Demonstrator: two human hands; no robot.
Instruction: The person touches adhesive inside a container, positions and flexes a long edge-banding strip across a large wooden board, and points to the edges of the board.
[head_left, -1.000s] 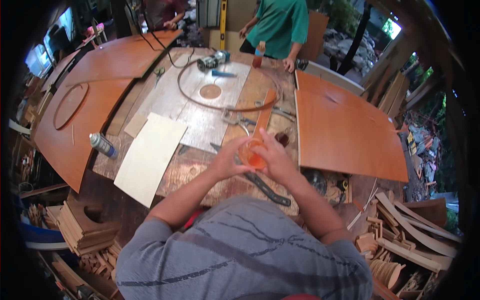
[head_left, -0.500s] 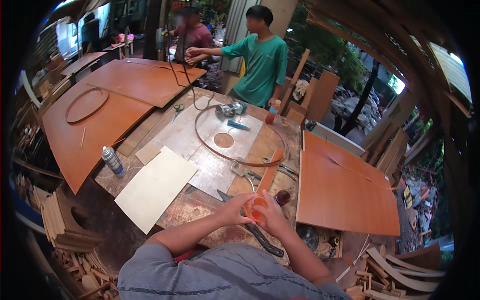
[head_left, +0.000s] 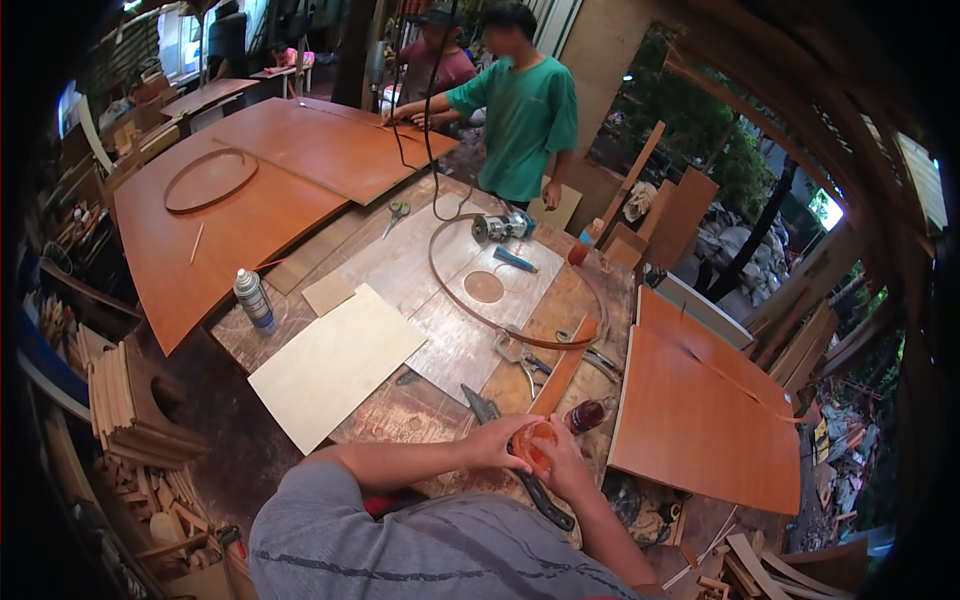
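Observation:
Both my hands are around a small see-through orange-red cup (head_left: 533, 449) near the table's front edge. My left hand (head_left: 494, 441) is closed about its left side. My right hand (head_left: 567, 466) grips the right side, with fingers across the opening. What the cup contains is hard to make out. Under my hands lies a black-handled tool (head_left: 552, 506), perhaps a saw, its dark pointed end showing beyond my left hand. A dark red bottle (head_left: 585, 416) is just beyond my right hand. An orange-brown wood strip (head_left: 566, 365) runs away from the cup.
On the worktable lie a power tool (head_left: 503, 227), a blue hand tool (head_left: 515, 260), a looped brown strip (head_left: 440, 268), locking pliers (head_left: 525, 362), scissors (head_left: 397, 214) and a pale board (head_left: 340, 365). A spray can (head_left: 254, 300) stands left. Large brown panels (head_left: 710, 415) flank it; two people stand beyond.
My view has shifted, so the table appears farther right and lower. The cup stays between my hands. The person in green has lowered an outstretched arm towards the far panel.

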